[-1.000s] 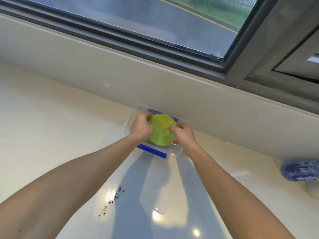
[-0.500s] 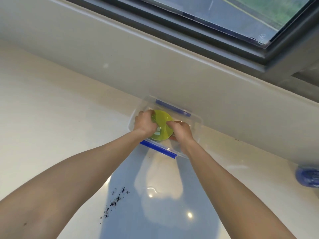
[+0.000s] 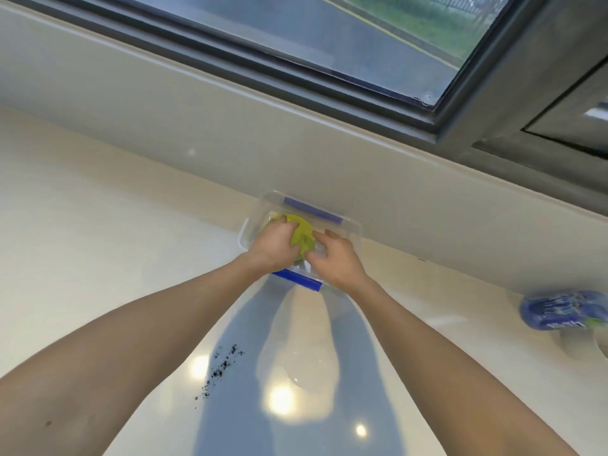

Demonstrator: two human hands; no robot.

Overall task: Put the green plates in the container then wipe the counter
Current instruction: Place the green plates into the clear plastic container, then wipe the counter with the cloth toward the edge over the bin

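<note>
A scatter of small dark crumbs lies on the near left part of the glossy cream tabletop, beside round bright reflections of ceiling lights. At the far right edge sits a blurred blue plastic-wrapped package with white lettering (its wording is too smeared to read). Behind runs a pale beige wall ledge, and above it a dark grey window frame with glass showing a road and grass outside.

container against wall, crumbs near
</note>
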